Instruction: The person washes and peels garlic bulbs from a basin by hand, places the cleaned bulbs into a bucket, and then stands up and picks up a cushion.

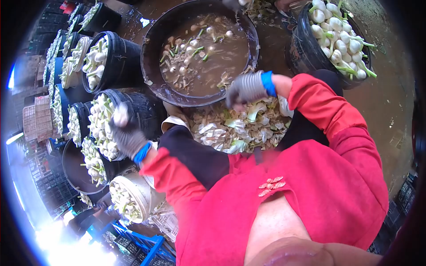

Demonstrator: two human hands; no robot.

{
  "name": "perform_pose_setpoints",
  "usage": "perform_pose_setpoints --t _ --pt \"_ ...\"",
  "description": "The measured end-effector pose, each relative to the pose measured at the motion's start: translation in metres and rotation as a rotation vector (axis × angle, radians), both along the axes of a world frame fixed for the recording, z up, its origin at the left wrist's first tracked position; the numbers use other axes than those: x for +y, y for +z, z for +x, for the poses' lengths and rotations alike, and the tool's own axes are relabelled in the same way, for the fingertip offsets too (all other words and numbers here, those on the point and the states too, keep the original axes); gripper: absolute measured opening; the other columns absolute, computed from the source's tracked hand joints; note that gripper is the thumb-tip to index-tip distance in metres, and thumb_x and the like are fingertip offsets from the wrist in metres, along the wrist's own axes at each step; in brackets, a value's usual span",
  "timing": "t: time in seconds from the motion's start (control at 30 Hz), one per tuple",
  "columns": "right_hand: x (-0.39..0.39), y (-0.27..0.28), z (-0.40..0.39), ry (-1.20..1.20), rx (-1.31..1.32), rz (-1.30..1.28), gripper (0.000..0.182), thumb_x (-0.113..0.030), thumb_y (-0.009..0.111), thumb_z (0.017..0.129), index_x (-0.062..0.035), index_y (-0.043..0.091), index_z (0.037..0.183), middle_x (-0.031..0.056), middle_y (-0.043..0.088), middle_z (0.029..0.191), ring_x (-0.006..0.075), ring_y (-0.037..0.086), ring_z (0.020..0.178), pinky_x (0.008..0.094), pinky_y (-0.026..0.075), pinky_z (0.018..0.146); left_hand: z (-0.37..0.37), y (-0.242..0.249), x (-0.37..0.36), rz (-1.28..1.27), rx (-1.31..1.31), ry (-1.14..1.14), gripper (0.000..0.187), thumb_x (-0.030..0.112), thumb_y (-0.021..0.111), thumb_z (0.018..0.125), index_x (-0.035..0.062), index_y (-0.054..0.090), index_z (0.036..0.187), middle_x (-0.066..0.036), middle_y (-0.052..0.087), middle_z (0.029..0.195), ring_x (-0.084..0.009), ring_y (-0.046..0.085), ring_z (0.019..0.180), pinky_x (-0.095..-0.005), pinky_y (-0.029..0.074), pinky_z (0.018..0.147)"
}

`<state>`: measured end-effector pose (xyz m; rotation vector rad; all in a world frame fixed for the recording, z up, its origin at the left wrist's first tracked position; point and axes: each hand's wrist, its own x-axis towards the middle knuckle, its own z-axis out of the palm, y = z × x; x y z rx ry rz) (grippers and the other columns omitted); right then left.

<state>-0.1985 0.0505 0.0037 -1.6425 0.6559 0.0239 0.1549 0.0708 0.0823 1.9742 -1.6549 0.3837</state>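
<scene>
My left hand, in a grey glove with a blue wristband, is closed around a garlic bulb, slightly blurred. It hovers over a black bucket heaped with garlic bulbs on green stems. In a matching glove, my right hand is curled above a pile of garlic peel and leaf scraps between my legs, close to the near rim of a wide basin. Something pale pinkish shows beneath its blurred fingers; I cannot make out what it is.
Muddy water in the basin carries floating garlic and peel. At right stands a full garlic bucket. More buckets line the left, with a white bucket, pink crates and a blue metal frame.
</scene>
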Motion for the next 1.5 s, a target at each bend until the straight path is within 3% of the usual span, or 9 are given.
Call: perform_pose_setpoints --t 0.1,0.17,0.23,0.37,0.57,0.93,1.27,1.43,1.5 --pt "0.029 -0.038 0.009 0.520 0.343 -0.316 0.036 -0.019 0.065 0.075 -0.0145 0.060 0.111 0.0031 0.067 0.092 0.0225 0.062 0.082 0.0354 0.047 0.074 0.116 -0.029 0.055 -0.222 0.913 -0.077 0.036 0.024 0.060 0.084 -0.0052 0.056 0.105 -0.009 0.062 0.091 -0.0163 0.057 0.081 -0.0322 0.046 0.075" --pt "0.023 -0.027 0.010 0.506 0.537 -0.345 0.043 -0.025 0.065 0.074 -0.0141 0.058 0.115 0.0078 0.066 0.094 0.0259 0.062 0.086 0.0378 0.047 0.077 0.176 -0.047 0.085 0.153 1.009 0.302 0.041 0.027 0.067 0.078 -0.0057 0.058 0.101 -0.012 0.062 0.094 -0.0163 0.057 0.084 -0.0315 0.046 0.077" --pt "0.003 -0.032 0.009 0.376 0.646 -0.365 0.036 -0.024 0.061 0.074 -0.0144 0.061 0.109 0.0122 0.062 0.106 0.0281 0.059 0.096 0.0395 0.045 0.083 0.143 -0.026 0.098 0.344 -0.046 0.506 0.057 0.038 0.067 0.075 -0.0082 0.056 0.106 -0.015 0.063 0.093 -0.0263 0.058 0.086 -0.0340 0.044 0.083" --pt "-0.042 -0.112 0.012 -0.197 0.447 -0.525 0.037 -0.029 0.060 0.076 -0.0136 0.061 0.109 0.0151 0.060 0.107 0.0305 0.057 0.100 0.0404 0.044 0.086 0.056 0.019 0.027 -0.020 0.393 0.042 0.055 0.028 0.063 0.082 -0.0090 0.046 0.118 -0.018 0.058 0.104 -0.0242 0.057 0.090 -0.0315 0.044 0.081" --pt "-0.092 -0.175 0.063 -0.293 0.680 -0.381 0.057 -0.040 0.057 0.081 -0.0216 0.040 0.133 0.0118 0.031 0.139 0.0372 0.044 0.115 0.0424 0.036 0.098 -0.095 0.015 -0.074 0.182 0.919 -0.618 0.033 0.011 0.066 0.080 -0.0025 0.056 0.108 -0.006 0.059 0.097 -0.0118 0.054 0.082 -0.0237 0.044 0.073" --pt "-0.122 -0.264 0.112 0.281 0.666 -0.103 0.044 -0.043 0.051 0.083 -0.0116 0.059 0.112 0.0119 0.061 0.105 0.0303 0.057 0.099 0.0424 0.042 0.087 -0.105 -0.026 -0.085 0.346 1.065 -0.487 0.036 0.004 0.069 0.074 -0.0006 0.057 0.108 -0.008 0.059 0.096 -0.0143 0.057 0.085 -0.0266 0.047 0.077" --pt "-0.079 -0.082 0.033 0.621 0.255 -0.106 0.040 -0.036 0.057 0.080 -0.0112 0.059 0.112 0.0103 0.059 0.112 0.0290 0.056 0.100 0.0384 0.043 0.086 -0.108 -0.016 -0.071 0.297 1.159 -0.552 0.037 0.002 0.068 0.075 -0.0006 0.056 0.109 -0.008 0.058 0.101 -0.0144 0.057 0.090 -0.0261 0.046 0.081" --pt "-0.186 -0.192 0.076 -0.383 0.559 -0.565 0.028 -0.015 0.054 0.079 -0.0106 0.058 0.106 0.0144 0.056 0.105 0.0337 0.057 0.095 0.0411 0.047 0.081 -0.106 -0.028 -0.073 0.337 1.125 -0.515 0.038 0.001 0.069 0.073 -0.0008 0.056 0.109 -0.009 0.057 0.102 -0.0155 0.057 0.091 -0.0268 0.046 0.080" --pt "-0.210 -0.217 0.085 -0.296 0.634 -0.967 0.032 -0.013 0.049 0.080 -0.0151 0.057 0.112 0.0119 0.053 0.116 0.0347 0.051 0.106 0.0443 0.042 0.088 -0.106 -0.035 -0.074 0.370 1.105 -0.473 0.039 0.001 0.069 0.072 -0.0008 0.056 0.109 -0.009 0.058 0.100 -0.0157 0.057 0.090 -0.0265 0.046 0.079"
